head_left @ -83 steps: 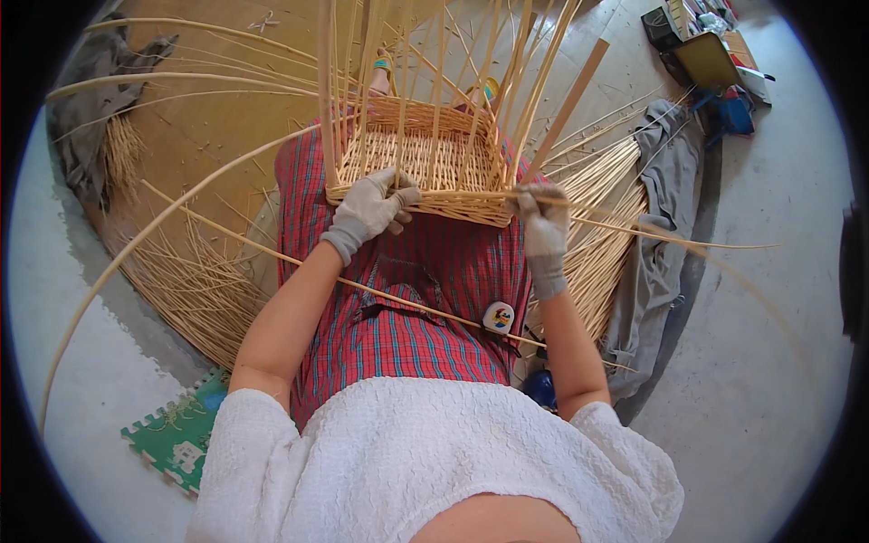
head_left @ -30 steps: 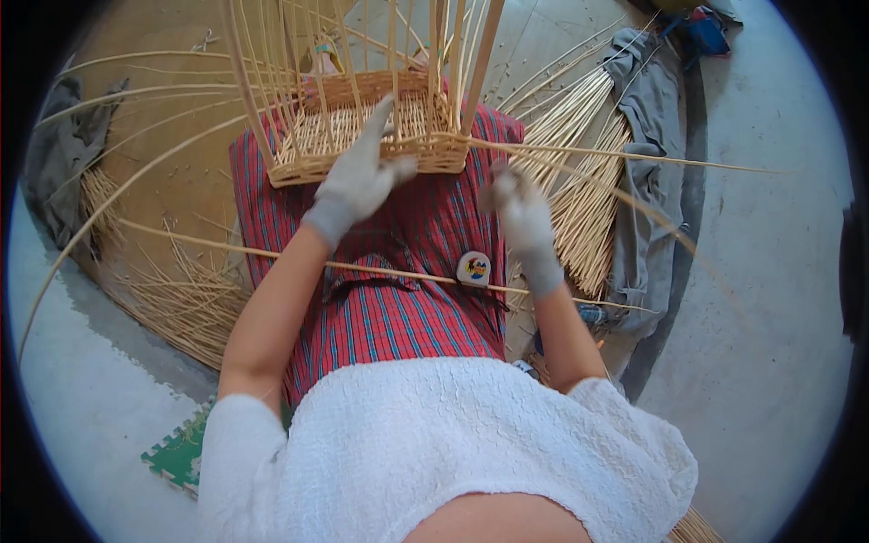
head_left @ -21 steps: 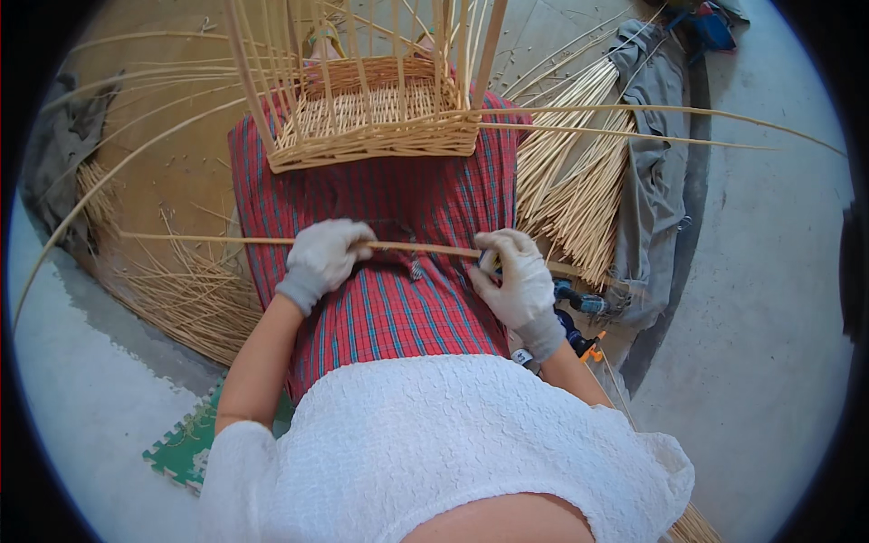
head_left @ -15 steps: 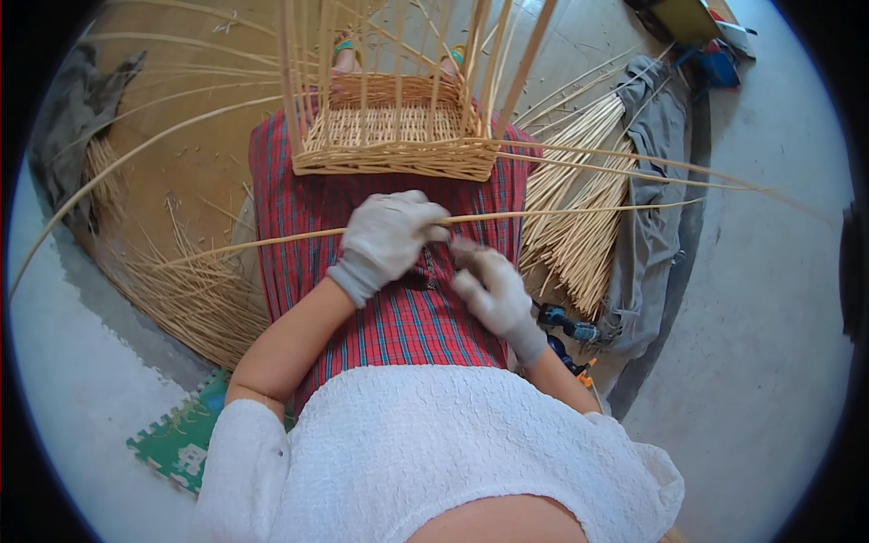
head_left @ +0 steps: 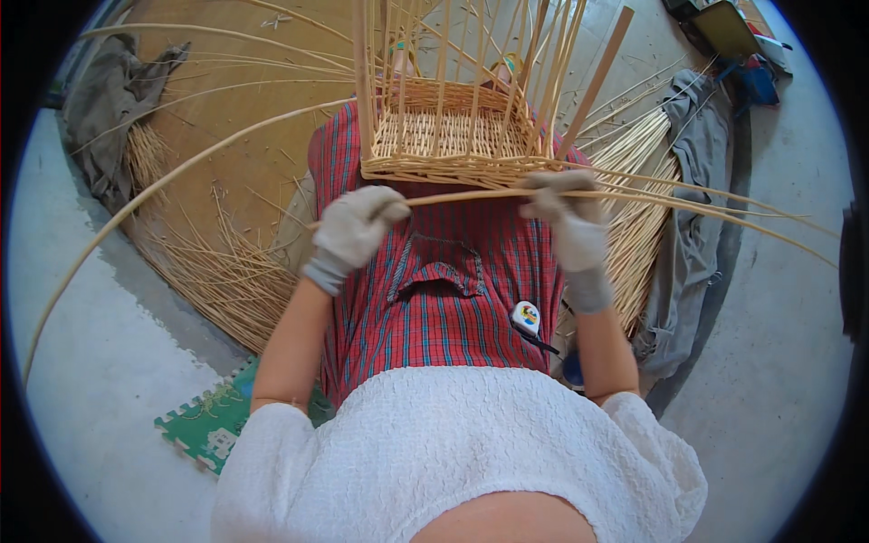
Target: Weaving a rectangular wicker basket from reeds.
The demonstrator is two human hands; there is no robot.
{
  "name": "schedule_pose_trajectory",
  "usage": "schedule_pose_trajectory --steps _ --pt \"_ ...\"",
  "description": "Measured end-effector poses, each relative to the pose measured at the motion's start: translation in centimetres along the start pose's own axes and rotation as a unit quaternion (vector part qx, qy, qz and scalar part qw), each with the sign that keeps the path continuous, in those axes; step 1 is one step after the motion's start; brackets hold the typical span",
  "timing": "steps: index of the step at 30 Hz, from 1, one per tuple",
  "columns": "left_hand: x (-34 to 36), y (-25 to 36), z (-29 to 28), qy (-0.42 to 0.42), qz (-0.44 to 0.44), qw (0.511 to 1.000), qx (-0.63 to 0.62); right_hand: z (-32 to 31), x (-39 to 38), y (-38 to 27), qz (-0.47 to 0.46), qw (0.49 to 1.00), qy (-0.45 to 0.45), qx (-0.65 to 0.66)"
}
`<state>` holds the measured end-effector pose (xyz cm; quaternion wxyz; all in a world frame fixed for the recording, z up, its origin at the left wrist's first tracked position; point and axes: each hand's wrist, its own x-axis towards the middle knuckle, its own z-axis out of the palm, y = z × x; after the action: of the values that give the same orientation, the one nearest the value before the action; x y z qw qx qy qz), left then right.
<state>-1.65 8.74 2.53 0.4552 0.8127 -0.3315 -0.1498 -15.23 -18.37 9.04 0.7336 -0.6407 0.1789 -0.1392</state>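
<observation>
A long, peeled willow rod (head_left: pixel 462 195) runs crosswise over my lap. My left hand (head_left: pixel 356 228), in a white work glove, is closed around it at the left. Gloved too and a little blurred, my right hand (head_left: pixel 572 217) grips the rod farther right, its fingers wrapped over it. Just beyond the rod, a rectangular wicker basket (head_left: pixel 453 167) with a woven base and low sides rests at the far end of my lap. Tall upright stakes (head_left: pixel 441 90) rise from its edges, and loose rod ends stick out on both sides.
A white tape measure (head_left: pixel 525 317) lies on my red plaid apron (head_left: pixel 425 335). Bundles of rods lie on the floor at left (head_left: pixel 222 281) and right (head_left: pixel 643 244), with grey cloths (head_left: pixel 122 113) near them. A green foam mat (head_left: pixel 213 425) is at lower left.
My right hand has come up from my lap onto the rod, and both hands are now farther apart. The rod has moved closer to the basket. The tape measure now shows on the apron.
</observation>
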Motion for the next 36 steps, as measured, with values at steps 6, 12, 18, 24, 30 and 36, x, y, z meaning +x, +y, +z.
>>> schedule_pose_trajectory --steps 6,12,18,24,30,36 --pt "-0.6 -4.4 -2.6 0.061 -0.121 0.988 -0.078 -3.4 0.8 3.1 -0.024 0.995 0.091 0.034" --pt "2.4 -3.1 0.3 0.176 -0.207 0.929 -0.249 -4.1 0.1 4.3 -0.073 0.982 0.162 0.065" --pt "2.9 -5.4 1.0 0.19 -0.225 0.912 -0.287 -4.4 -1.0 4.7 -0.073 0.988 0.125 0.047" --pt "2.7 -5.5 0.6 0.163 -0.24 0.924 -0.251 -4.2 -1.3 3.0 -0.097 0.995 0.019 -0.002" --pt "3.9 -4.0 1.4 0.277 0.004 0.957 0.088 -7.1 2.2 6.1 -0.07 0.997 0.0 0.044" --pt "7.3 -3.6 2.3 -0.054 -0.345 0.895 -0.279 -5.9 3.0 8.1 -0.056 0.995 0.085 0.011"
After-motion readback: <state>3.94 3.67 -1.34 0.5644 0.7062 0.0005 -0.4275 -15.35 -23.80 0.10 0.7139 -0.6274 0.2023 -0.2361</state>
